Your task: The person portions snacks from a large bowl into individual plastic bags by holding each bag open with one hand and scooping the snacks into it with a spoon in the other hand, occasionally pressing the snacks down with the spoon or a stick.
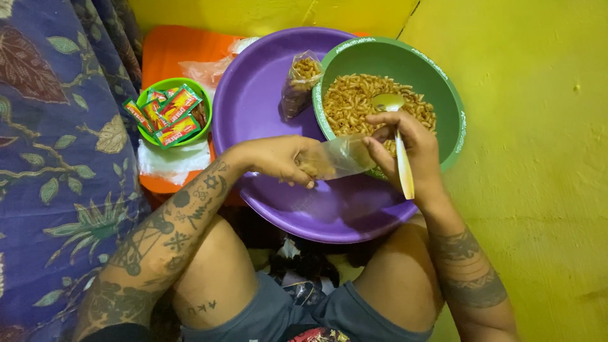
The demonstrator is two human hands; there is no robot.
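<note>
My left hand (278, 159) grips a small clear plastic bag (339, 157), partly filled with brown macaroni snack, over the purple basin (253, 95). The fingers of my right hand (405, 149) hold the bag's open mouth and also a spoon (399, 136). The spoon's bowl rests on the macaroni snack (354, 98) in the green bowl (443, 82). A filled, closed snack bag (299, 82) leans inside the purple basin against the green bowl.
A small green bowl (149, 92) of red and green sachets sits on an orange tray (171, 47) with white plastic. Blue floral cloth (50, 158) lies at the left. A yellow floor (538, 190) spreads to the right. My bare knees frame the basin.
</note>
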